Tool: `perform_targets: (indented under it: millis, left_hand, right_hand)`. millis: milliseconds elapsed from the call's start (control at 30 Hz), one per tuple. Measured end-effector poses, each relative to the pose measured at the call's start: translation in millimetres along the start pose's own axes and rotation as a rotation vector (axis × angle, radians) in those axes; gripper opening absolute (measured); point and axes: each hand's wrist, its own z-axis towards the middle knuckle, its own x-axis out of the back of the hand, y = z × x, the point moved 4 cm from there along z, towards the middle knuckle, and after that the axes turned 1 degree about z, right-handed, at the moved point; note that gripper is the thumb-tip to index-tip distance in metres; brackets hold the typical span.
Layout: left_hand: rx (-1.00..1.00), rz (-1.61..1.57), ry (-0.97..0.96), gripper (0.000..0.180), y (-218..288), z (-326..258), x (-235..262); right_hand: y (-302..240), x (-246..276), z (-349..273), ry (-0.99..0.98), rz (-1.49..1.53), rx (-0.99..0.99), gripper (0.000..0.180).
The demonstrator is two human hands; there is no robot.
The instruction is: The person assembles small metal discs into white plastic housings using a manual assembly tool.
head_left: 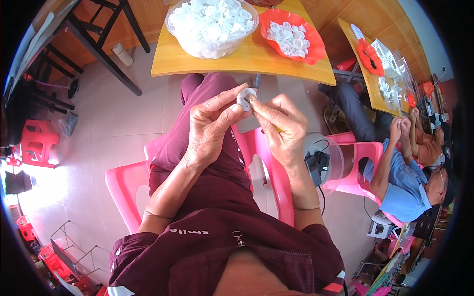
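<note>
Maroon clothing [217, 246] fills the lower edge, closest to the lens, with both bare forearms rising out of it toward twelve o'clock. At the centre of the view the left hand [213, 129] and right hand [279, 127] meet over the lap. Between them sits a small white round plastic piece [245, 97]: the left thumb and forefinger are pinched on its left side, and the right forefinger and thumb press against its right edge, the remaining fingers of both hands curled in. Whether the right hand also holds something thin and yellowish beneath its fingers cannot be told.

At twelve o'clock from the hands, a yellow wooden table [247, 61] carries a clear bowl [212, 27] heaped with similar white pieces, and just at its one o'clock side a red tray [292, 35] with fewer of them. Pink plastic chairs [269, 167] lie under and beside the legs. At three o'clock another person in a blue shirt [402, 185] sits at a second yellow table [377, 81], hands raised together.
</note>
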Motion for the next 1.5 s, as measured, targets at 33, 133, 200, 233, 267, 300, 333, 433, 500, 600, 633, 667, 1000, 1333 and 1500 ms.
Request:
perform_targets:
  millis: [33, 133, 200, 233, 267, 300, 333, 433, 500, 600, 633, 667, 1000, 1333, 1500]
  left_hand:
    - [-0.001, 0.009, 0.001, 0.035, 0.0, 0.1, 0.2]
    - [-0.011, 0.035, 0.006, 0.035, -1.1, 0.4, 1.6]
    - [-0.006, 0.046, 0.014, 0.035, -2.5, 0.7, 3.2]
    - [-0.003, 0.057, 0.024, 0.035, -2.8, 0.9, 4.1]
    - [-0.003, 0.058, 0.024, 0.035, -2.3, 1.2, 4.2]
    - [-0.005, 0.07, 0.022, 0.035, -1.5, 1.6, 4.1]
    - [-0.005, 0.082, 0.02, 0.035, -1.1, 1.8, 4.0]
    - [-0.069, 0.136, 0.009, 0.034, 3.0, 2.8, 0.9]
    - [-0.062, 0.137, 0.002, 0.034, 3.1, 3.2, 1.3]
    - [-0.042, 0.101, -0.03, 0.033, 2.3, 5.3, 1.5]
    - [-0.027, 0.065, -0.051, 0.033, 1.8, 5.3, 1.6]
    - [-0.027, 0.066, -0.049, 0.033, 2.6, 5.4, 1.7]
    - [0.163, -0.282, -0.116, 0.034, -5.1, 5.7, -0.5]
    - [0.053, -0.162, -0.111, 0.036, -3.8, 5.2, 0.8]
    - [0.037, -0.127, -0.092, 0.034, -1.6, 4.7, 1.2]
  right_hand:
    - [0.1, -0.4, 0.1, 0.005, -0.011, 0.012, 0.032]
    - [1.0, -1.9, -0.8, 0.006, -0.038, 0.026, 0.035]
    - [2.4, -2.6, -2.3, 0.003, -0.055, 0.028, 0.036]
    - [2.6, -3.2, -3.3, 0.004, -0.139, 0.058, 0.038]
    - [2.1, -3.5, -3.8, 0.006, -0.222, 0.088, 0.04]
    - [0.2, -3.2, -3.0, 0.007, -0.222, 0.087, 0.04]
    - [-4.5, -3.5, -2.3, 0.002, -0.337, 0.129, 0.041]
    - [-8.3, -5.3, -4.1, -0.013, -0.541, 0.209, 0.042]
    - [-9.6, -6.0, -5.7, -0.024, -0.632, 0.245, 0.041]
    - [-11.9, -2.3, -5.2, -0.001, -0.587, 0.255, 0.041]
    - [-14.0, 0.2, -5.5, 0.013, -0.566, 0.236, 0.043]
    - [-15.8, 2.7, -5.8, 0.026, -0.544, 0.217, 0.044]
    - [-23.2, 12.8, -6.8, 0.091, -0.423, 0.156, 0.045]
    - [-24.3, 6.0, -6.0, 0.009, -0.445, 0.107, 0.037]
    - [-22.4, 4.6, -6.0, 0.008, -0.422, 0.085, 0.036]
